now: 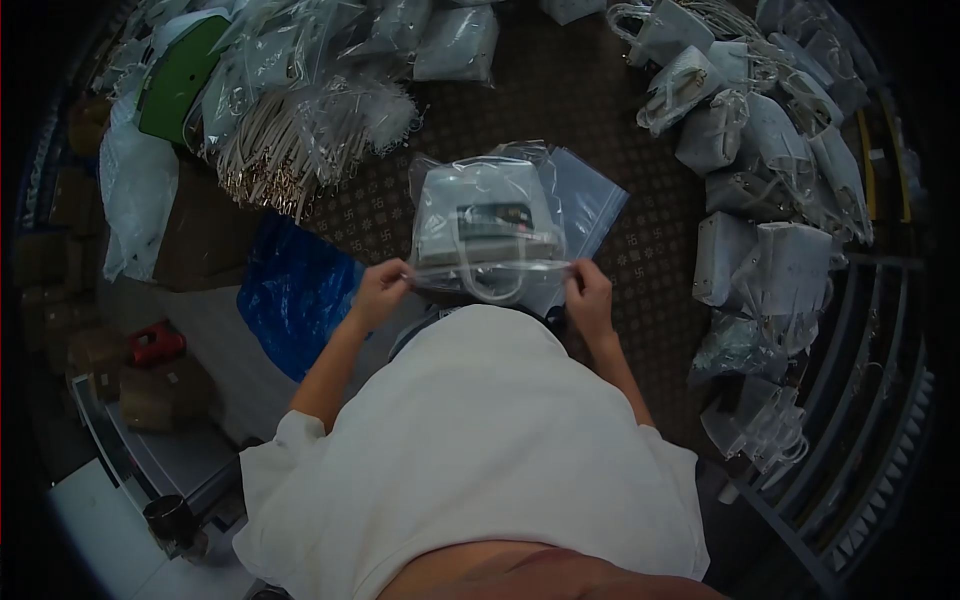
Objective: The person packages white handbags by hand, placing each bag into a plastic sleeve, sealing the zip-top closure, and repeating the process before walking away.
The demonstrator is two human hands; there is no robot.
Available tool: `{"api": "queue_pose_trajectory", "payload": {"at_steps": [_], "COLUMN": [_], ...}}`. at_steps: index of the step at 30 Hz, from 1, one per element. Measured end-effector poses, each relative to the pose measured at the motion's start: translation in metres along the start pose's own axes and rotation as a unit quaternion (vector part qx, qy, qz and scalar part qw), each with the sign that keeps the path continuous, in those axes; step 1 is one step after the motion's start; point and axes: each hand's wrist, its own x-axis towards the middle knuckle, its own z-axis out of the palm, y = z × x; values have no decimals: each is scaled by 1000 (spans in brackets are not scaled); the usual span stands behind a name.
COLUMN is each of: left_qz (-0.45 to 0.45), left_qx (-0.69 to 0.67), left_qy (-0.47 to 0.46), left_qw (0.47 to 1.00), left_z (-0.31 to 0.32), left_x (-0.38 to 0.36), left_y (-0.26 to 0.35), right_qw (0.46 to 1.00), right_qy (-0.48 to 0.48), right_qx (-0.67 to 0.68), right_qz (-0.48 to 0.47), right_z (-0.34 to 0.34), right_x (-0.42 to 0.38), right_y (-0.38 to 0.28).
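A white handbag (490, 195) with a looped handle lies inside a clear plastic bag (425, 185) on the patterned table, right in front of my body. A dark card with a picture (495, 220) shows on the handbag's face. My left hand (383, 290) pinches the near left corner of the plastic bag's edge. At the opposite corner, my right hand (588, 295) grips the same edge, so it is stretched straight between them. Flat clear plastic bags (590, 195) lie partly under the handbag on its right.
Several wrapped white handbags (765, 150) line the right side. At the upper left are a bundle of pale straps with metal clasps (285, 155), a green piece (182, 80) and more wrapped bags (455, 45). Blue plastic (295, 295) lies near my left arm. A metal rack (850, 400) stands at right.
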Motion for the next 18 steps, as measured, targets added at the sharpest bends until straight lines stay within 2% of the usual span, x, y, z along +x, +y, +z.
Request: {"api": "queue_pose_trajectory", "payload": {"at_steps": [2,4,5,7,8,10,11,13,14,16,18], "left_qz": [21,41,49,51,60,31,41,-29,-21,-20,-16], "left_qx": [-98,-13,-13,112,113,191,194,233,237,217,223], "left_qy": [72,121,119,139,136,121,118,128,126,120,106], "left_qw": [992,992,992,983,982,974,973,964,963,968,969], "left_z": [-6,-33,-42,-55,-59,-65,-67,-73,-78,-87,-95], "left_x": [19,37,48,68,76,91,93,90,88,82,83], "left_y": [72,120,134,154,157,160,163,166,167,162,157], "right_qw": [1000,999,999,996,996,984,986,954,957,959,967], "right_qy": [25,35,41,-5,4,-175,-166,-281,-274,-152,-128], "right_qx": [6,-12,-14,-67,-69,-3,-4,96,97,40,76], "right_qz": [4,-19,-24,-58,-62,8,4,32,28,-235,-208], "right_z": [-30,-62,-70,-80,-80,-79,-81,-84,-84,-83,-73], "right_x": [37,65,78,101,110,125,129,135,136,131,127], "right_y": [-42,-86,-96,-109,-106,-94,-90,-84,-80,-73,-82]}}
